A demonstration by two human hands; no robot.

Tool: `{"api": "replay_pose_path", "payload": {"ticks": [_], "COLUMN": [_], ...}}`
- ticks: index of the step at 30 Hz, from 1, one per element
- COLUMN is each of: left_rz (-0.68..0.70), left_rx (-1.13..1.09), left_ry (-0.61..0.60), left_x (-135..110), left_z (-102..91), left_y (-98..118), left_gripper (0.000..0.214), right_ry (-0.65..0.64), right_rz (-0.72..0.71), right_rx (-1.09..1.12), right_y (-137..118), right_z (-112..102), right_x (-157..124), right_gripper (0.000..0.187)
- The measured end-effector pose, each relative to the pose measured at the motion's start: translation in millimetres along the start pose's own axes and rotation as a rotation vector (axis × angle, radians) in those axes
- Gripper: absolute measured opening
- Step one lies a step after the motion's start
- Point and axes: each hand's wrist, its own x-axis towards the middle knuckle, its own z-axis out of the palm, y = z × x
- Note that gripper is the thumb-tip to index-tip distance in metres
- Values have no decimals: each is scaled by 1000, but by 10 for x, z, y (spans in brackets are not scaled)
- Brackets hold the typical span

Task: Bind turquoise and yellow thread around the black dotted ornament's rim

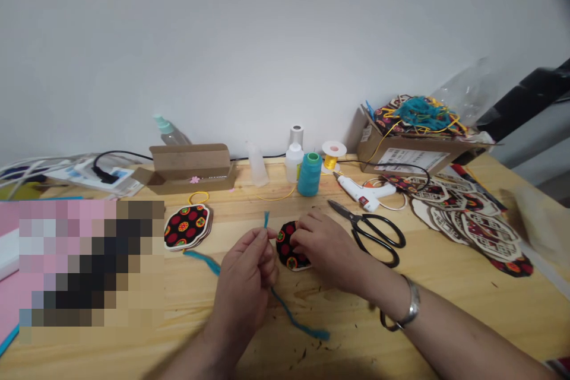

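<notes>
My left hand [249, 276] pinches a teal thread bundle [266, 219]. A short tuft sticks up above the fingertips, and a longer teal strand [296, 320] trails below onto the table. My right hand [327, 249] is closed, its fingertips over a black patterned piece [285, 249] with red and orange motifs and a pale rim. Whatever those fingers hold is hidden. Black-handled scissors [351, 217] lie partly behind the right hand. To the left sits a stack of similar patterned pieces [184, 227], with a teal tassel [202, 258] beside it.
Along the wall stand an opened cardboard box [191, 181], plastic bottles [257, 166], a teal thread cone [309, 177], a yellow spool [330, 160] and a glue gun [365, 191]. Shaped cutouts [485, 228] overlap at right, before a full carton [401, 157]. A black loop [388, 323] shows under my right wrist.
</notes>
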Motion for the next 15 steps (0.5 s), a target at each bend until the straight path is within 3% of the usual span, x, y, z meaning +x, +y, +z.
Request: {"api": "replay_pose_path", "payload": {"ticks": [10,15], "left_rz": [-34,-57], "left_rx": [-14,-13], "left_ry": [-7,-2], "left_x": [7,15], "left_z": [-7,-17], "left_y": [-16,-11], "left_gripper": [11,12], "right_ry": [-13,113], "right_rz": [-23,197], "right_rx": [32,478], "right_y": [-32,-24], "right_z": [33,-91], "right_x": [24,81], "right_gripper": [8,14]}}
